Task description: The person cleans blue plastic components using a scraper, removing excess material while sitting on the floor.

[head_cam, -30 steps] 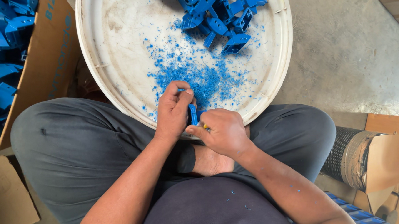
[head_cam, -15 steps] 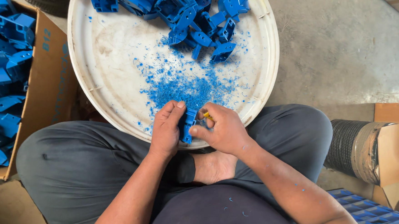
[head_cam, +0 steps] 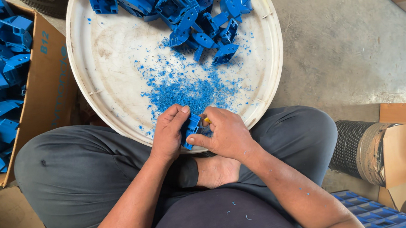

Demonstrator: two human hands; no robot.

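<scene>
Head view: both hands curled around one blue plastic part point(head_cam: 191, 130) at the white tray's point(head_cam: 95, 82) near rim.
Left hand point(head_cam: 169, 132) grips it; right hand point(head_cam: 222, 134) pinches a small yellow-handled tool point(head_cam: 206, 120) against it. The part's long axis runs near-upright, slightly tilted.

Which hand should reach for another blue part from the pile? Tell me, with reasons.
Left. The left hand only steadies the blue part; the right hand grips a small yellow tool. Pile lies straight ahead.

Blue plastic part point(head_cam: 191, 130) between both hands
</scene>
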